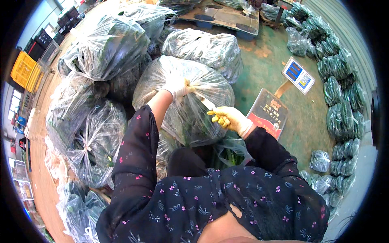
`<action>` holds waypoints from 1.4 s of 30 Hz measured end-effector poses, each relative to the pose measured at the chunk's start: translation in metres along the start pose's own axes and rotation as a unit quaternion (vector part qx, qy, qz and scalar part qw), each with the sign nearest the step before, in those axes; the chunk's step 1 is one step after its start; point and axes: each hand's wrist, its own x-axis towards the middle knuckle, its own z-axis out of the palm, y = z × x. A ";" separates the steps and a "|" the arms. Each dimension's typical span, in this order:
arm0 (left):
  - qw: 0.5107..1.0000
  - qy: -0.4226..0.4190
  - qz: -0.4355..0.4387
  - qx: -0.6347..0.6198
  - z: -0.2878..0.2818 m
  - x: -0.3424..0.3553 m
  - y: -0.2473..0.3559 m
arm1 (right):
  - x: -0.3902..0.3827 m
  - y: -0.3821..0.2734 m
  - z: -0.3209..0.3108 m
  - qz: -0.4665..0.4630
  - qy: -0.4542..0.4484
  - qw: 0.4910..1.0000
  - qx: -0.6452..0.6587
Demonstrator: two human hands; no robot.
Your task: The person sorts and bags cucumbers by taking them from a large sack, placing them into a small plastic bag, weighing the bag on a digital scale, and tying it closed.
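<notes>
A big clear plastic bag (190,121) stuffed with green produce stands right in front of me. My left hand (178,88), in a white glove, is closed around the gathered neck of this bag. To its right my right hand (230,120), in a glove with yellow-coated fingers, is closed on what looks like a small knife (206,102). Its pale blade points up and left toward the bag's neck, close to my left hand. The handle is hidden inside my fingers.
Several more full bags (107,48) crowd the left and far side. A platform scale (267,111) with a display (298,75) stands to the right on the green floor. Small packed bags (340,117) line the right wall. A wooden pallet (221,18) lies at the back.
</notes>
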 end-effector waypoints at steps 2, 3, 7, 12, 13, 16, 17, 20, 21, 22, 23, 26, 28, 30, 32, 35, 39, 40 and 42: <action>0.999 0.042 0.017 0.016 0.009 -0.001 -0.006 | 0.014 -0.008 0.006 0.009 0.003 0.998 0.055; 0.995 0.082 0.037 0.033 0.010 -0.002 -0.007 | 0.020 -0.014 0.006 0.008 -0.006 0.998 0.068; 0.990 0.127 0.054 0.005 0.013 -0.003 -0.007 | 0.041 -0.034 0.003 -0.018 0.023 1.000 0.009; 0.976 0.180 0.057 -0.108 0.013 -0.007 -0.014 | 0.059 -0.088 0.012 -0.089 0.084 0.985 -0.121; 0.976 0.183 0.057 -0.106 0.015 -0.007 -0.018 | 0.062 -0.097 0.012 -0.072 0.079 0.983 -0.147; 0.977 0.193 0.040 -0.081 0.018 -0.007 -0.020 | 0.072 -0.107 0.016 -0.149 0.079 0.975 -0.146; 0.982 0.171 0.021 -0.080 0.017 -0.007 -0.020 | 0.075 -0.109 0.018 -0.240 0.084 0.960 -0.115; 0.987 0.137 -0.005 -0.080 0.007 -0.016 -0.005 | 0.066 -0.169 0.032 -0.295 0.121 0.944 -0.080; 0.992 0.123 -0.012 -0.038 0.002 -0.015 0.002 | 0.061 -0.184 0.034 -0.334 0.147 0.922 -0.131; 0.993 0.110 -0.030 0.004 0.002 -0.017 0.002 | 0.058 -0.194 0.045 -0.369 0.164 0.896 -0.184; 0.955 0.265 -0.011 0.129 0.014 -0.019 0.004 | 0.048 -0.195 0.050 -0.353 0.156 0.903 -0.190; 0.977 0.143 -0.127 0.092 0.015 -0.008 -0.004 | 0.032 -0.173 0.054 -0.268 0.133 0.933 -0.199; 0.979 0.055 -0.182 0.068 0.015 0.008 -0.002 | 0.022 -0.139 0.022 -0.263 0.080 0.920 -0.280; 0.972 -0.045 -0.226 0.053 0.015 0.018 0.001 | 0.014 -0.099 -0.002 -0.205 0.056 0.955 -0.208; 0.982 -0.069 -0.173 0.043 0.002 0.017 0.013 | 0.011 -0.064 -0.019 -0.178 0.074 0.968 -0.163; 0.929 0.280 -0.189 0.151 0.044 0.020 -0.027 | 0.037 -0.036 0.010 -0.162 0.074 0.974 -0.141; 0.978 0.139 -0.116 -0.101 0.018 0.032 -0.026 | 0.081 -0.024 0.005 -0.154 0.137 0.967 -0.152; 0.978 0.142 -0.118 -0.100 0.020 0.031 -0.029 | 0.086 -0.024 0.019 -0.169 0.167 0.957 -0.166; 0.941 0.119 -0.076 -0.307 0.028 0.030 -0.039 | 0.108 -0.022 0.039 -0.178 0.192 0.955 -0.137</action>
